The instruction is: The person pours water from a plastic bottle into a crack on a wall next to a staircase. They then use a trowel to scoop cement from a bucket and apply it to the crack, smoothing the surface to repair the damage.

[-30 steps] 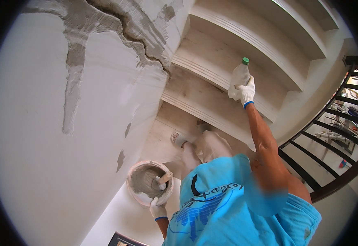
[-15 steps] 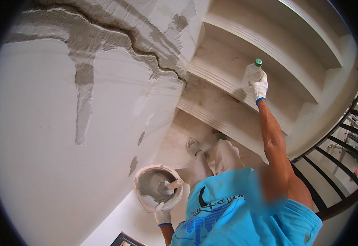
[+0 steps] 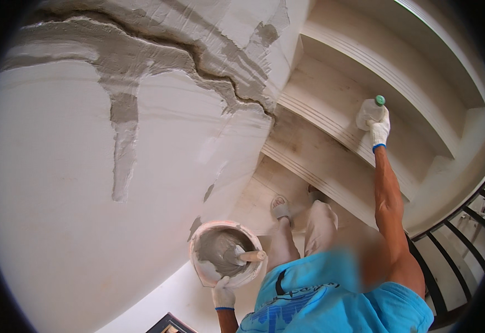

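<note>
My right hand [image 3: 380,132], in a white glove with a blue cuff, is closed around a clear plastic bottle [image 3: 368,113] with a green cap. The arm stretches out over the stair steps; whether the bottle rests on the step I cannot tell. Low in the view, my left hand [image 3: 223,294], gloved alike, grips the near edge of a whitish bucket [image 3: 195,256], its fingers partly hidden. Grey mortar [image 3: 213,248] coats the inside of the bucket. A tool with a wooden handle [image 3: 252,256] leans in it, its head sunk partly in the mortar.
To the left, the white wall [image 3: 59,166] carries a long jagged crack [image 3: 198,65] edged with grey mortar patches. Pale stair steps [image 3: 320,141] rise ahead, with my slippered feet on a lower one. A black railing [image 3: 454,244] curves along the right. A dark frame [image 3: 170,324] shows below.
The whole view has shifted, so the wall, steps and both hands appear farther right. The bottle's cap sits slightly lower against the steps. Both hands keep their holds.
</note>
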The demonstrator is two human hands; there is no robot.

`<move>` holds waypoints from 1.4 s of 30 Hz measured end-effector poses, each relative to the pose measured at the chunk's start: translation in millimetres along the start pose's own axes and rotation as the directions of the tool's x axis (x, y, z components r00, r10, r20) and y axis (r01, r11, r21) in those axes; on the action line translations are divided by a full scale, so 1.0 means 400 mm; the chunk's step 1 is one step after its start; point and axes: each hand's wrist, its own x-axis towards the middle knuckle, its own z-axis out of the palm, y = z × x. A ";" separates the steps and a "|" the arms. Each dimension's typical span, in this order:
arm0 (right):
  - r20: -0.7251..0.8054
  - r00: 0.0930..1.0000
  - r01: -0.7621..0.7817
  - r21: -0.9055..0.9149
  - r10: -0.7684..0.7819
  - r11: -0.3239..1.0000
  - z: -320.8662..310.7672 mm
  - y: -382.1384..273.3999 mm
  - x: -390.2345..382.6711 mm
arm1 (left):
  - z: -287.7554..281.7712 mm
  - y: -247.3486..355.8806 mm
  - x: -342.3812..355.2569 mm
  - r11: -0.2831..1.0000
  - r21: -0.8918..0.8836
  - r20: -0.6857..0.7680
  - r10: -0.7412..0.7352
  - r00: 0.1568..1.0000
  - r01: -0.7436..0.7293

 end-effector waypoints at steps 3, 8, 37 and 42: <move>-0.001 1.000 0.016 -0.003 -0.016 1.000 -0.013 0.037 -0.002 | 0.021 0.009 -0.014 0.997 0.076 -0.044 0.032 0.999 -0.029; -0.049 0.998 0.033 0.027 -0.032 0.999 -0.057 0.074 -0.047 | 0.140 0.056 -0.059 0.994 0.101 0.041 0.026 0.999 -0.030; 0.671 0.738 0.070 0.021 -0.066 0.997 -0.184 -0.625 -0.679 | 0.418 0.127 -0.099 0.911 0.255 0.234 0.267 0.935 -0.324; 0.959 0.141 0.768 0.051 -0.247 0.638 -0.129 -0.756 -0.826 | 0.477 0.160 -0.121 0.883 0.324 0.278 0.255 0.926 -0.341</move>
